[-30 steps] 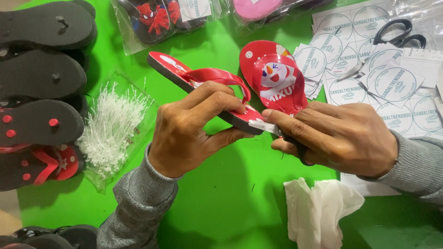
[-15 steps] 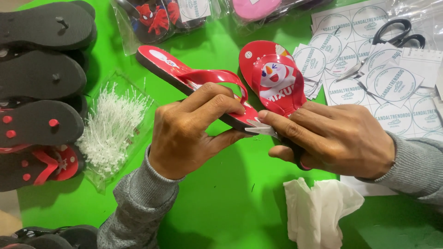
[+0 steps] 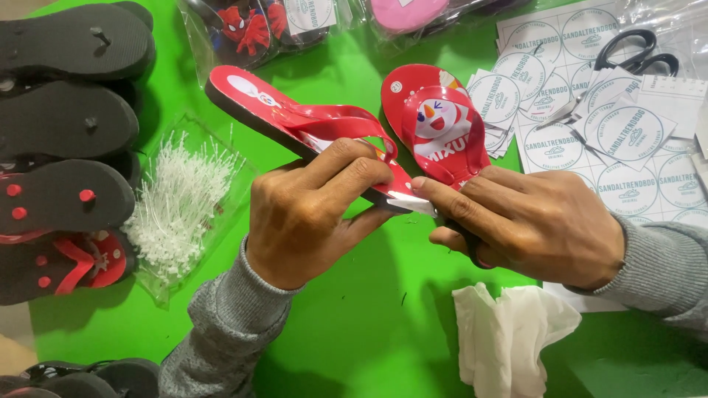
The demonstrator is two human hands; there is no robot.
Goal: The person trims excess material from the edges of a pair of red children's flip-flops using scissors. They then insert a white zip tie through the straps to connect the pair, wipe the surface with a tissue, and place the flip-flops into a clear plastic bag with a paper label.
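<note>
Sandal [image 3: 295, 121] is gripped at its heel by the left hand [image 3: 310, 214] while the right hand [image 3: 538, 225] pinches a white tag [image 3: 409, 203] there; best pressed flat and square.

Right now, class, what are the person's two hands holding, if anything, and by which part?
Both hold one red flip-flop by its heel end: the left hand grips it just behind the strap, and the right hand pinches the heel tip, where a small white piece shows.

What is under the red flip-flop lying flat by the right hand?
The flat flip-flop lies on green table, its edge overlapping round stickers. Its heel is hidden behind the right hand.
</note>
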